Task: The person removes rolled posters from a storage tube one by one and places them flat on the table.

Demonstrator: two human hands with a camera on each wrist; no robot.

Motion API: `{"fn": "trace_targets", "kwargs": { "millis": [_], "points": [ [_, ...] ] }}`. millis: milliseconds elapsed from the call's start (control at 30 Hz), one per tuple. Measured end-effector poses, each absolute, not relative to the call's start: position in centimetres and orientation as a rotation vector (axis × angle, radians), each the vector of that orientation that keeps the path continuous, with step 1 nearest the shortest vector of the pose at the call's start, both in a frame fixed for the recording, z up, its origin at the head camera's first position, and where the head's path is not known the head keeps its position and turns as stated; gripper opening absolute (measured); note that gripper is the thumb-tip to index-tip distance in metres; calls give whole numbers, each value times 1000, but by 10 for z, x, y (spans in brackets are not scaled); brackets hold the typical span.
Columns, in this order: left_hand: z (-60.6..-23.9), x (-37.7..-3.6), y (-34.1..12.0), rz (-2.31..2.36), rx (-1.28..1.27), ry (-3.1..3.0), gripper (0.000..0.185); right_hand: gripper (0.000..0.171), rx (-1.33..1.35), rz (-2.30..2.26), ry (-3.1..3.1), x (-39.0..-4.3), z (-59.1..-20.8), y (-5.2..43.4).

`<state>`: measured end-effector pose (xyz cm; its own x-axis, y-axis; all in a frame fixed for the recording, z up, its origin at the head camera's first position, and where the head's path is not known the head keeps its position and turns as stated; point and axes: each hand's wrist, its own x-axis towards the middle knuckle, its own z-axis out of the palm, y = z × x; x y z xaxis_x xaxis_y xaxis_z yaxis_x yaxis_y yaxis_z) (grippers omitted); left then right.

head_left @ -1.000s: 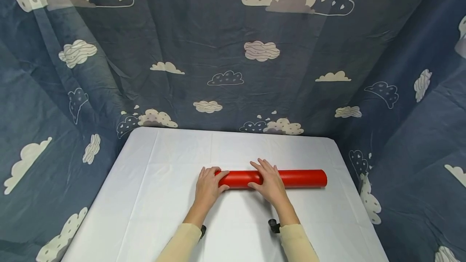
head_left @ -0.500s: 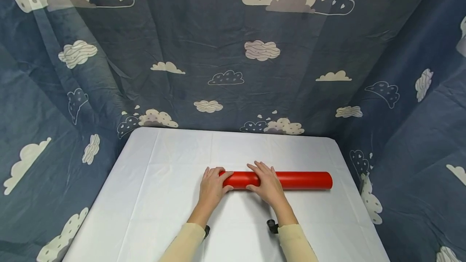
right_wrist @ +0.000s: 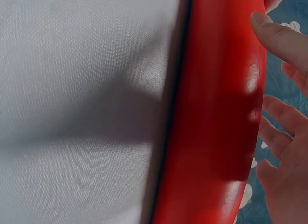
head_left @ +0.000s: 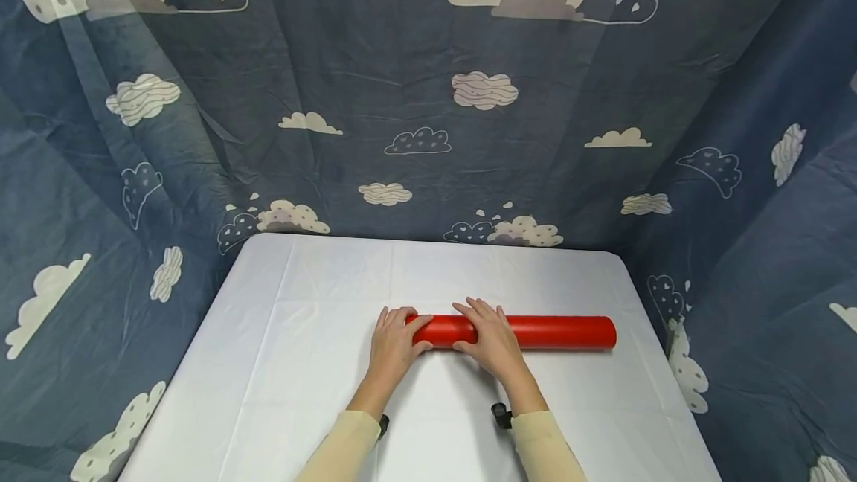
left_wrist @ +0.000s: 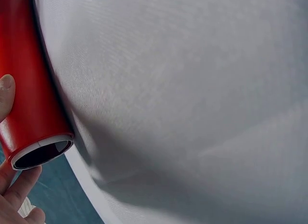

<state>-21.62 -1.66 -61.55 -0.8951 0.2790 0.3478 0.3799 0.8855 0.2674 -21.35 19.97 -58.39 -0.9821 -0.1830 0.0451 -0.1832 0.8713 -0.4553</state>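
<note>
Red tube (head_left: 529,332) lies flat on the white-covered worktop (head_left: 321,281), long axis running left-right across the person's front, a bit nearer the front edge than the back. Left hand (head_left: 391,344) sits at the tube's left end, fingers curled round it, thumb on the near side; left wrist view shows the open hollow end with fingertips (left_wrist: 6,91) on the red surface, so it grips the end. Right hand (head_left: 492,337) lies over the tube just right of the left hand, fingers fairly straight and spread across the top, pressing rather than wrapping; right wrist view shows fingers (right_wrist: 276,36) against the far side of the tube. Both hands touch the tube, bunched on its left half; the right half sticks out free toward the worktop's right edge. Left hand is nearer the end, right hand nearer the middle. Blue cloud-print cloth (head_left: 428,95) hangs behind and on both sides.
</note>
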Motion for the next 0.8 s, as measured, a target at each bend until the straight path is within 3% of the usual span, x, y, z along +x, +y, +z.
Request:
{"fn": "trace_targets", "kwargs": {
  "millis": [800],
  "points": [
    [-619, -217, -18, -489, -510, -2711, 55, 68, 386, 600, -3044, -217, -589, 189]
  ]
}}
